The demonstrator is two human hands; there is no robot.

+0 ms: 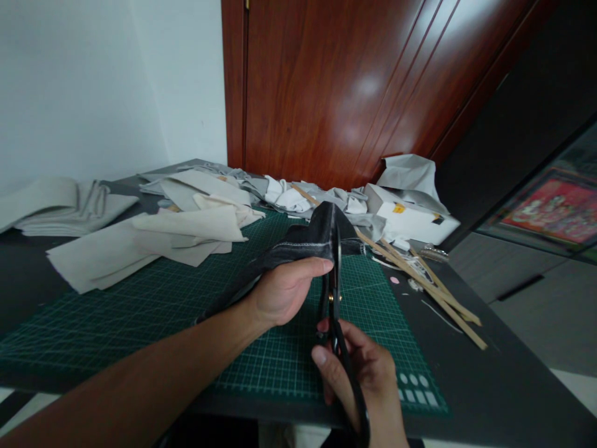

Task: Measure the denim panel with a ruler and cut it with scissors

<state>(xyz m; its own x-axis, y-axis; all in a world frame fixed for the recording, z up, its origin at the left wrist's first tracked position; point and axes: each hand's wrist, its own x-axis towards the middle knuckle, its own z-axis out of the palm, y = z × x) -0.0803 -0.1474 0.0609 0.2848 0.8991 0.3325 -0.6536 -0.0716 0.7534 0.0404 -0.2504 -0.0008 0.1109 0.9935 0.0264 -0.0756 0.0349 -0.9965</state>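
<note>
My left hand (pixel 284 289) pinches a piece of black denim cloth (pixel 298 246) with pale stitching along it, thumb on top near the blades. Its fingers are hidden under the cloth. In my right hand (pixel 368 367) are black-handled scissors (pixel 334 292), held upright and pointing away from me. Their blades stand at the denim, right beside my left thumb, with cloth on both sides of them. Beneath both hands lies a green cutting mat (pixel 373 311) with a printed grid.
Pale cloth pieces (pixel 107 249) overlap the mat's left side. Grey and white scraps (pixel 289 196) are heaped at the back. Wooden strips (pixel 438 298) lie on the right, near a white box (pixel 405 214). A wooden door (pixel 317 93) stands behind the table.
</note>
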